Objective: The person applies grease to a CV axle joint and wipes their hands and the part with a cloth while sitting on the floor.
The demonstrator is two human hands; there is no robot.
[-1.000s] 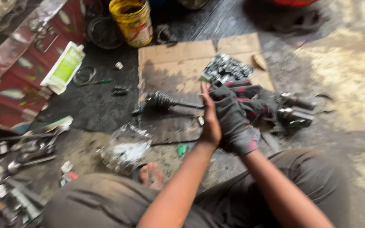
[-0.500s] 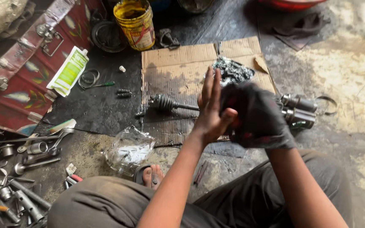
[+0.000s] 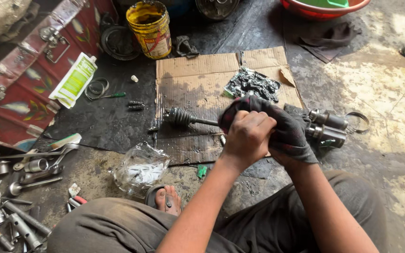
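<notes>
My right hand (image 3: 290,133) wears a dark knit glove with red marks and is held above the cardboard sheet (image 3: 198,75). My bare left hand (image 3: 248,135) is closed in a fist around the gloved fingers, whose tips stick out to the left. How those fingers are set under the fist is hidden. Under my hands a greasy drive shaft with a black rubber boot (image 3: 182,116) lies on the cardboard. Its metal joint parts (image 3: 328,126) show to the right of my hands.
A greasy foil packet (image 3: 252,84) lies on the cardboard. A yellow bucket (image 3: 150,28), a white-green tube (image 3: 76,80) and a red metal box (image 3: 15,79) are at the upper left. Wrenches and sockets (image 3: 19,178) lie at the lower left beside a clear plastic bag (image 3: 139,169). My sandalled foot (image 3: 167,199) is below.
My left hand was open and flat against the gloved right hand; now it has closed into a fist around the gloved fingers. Both hands have dropped slightly.
</notes>
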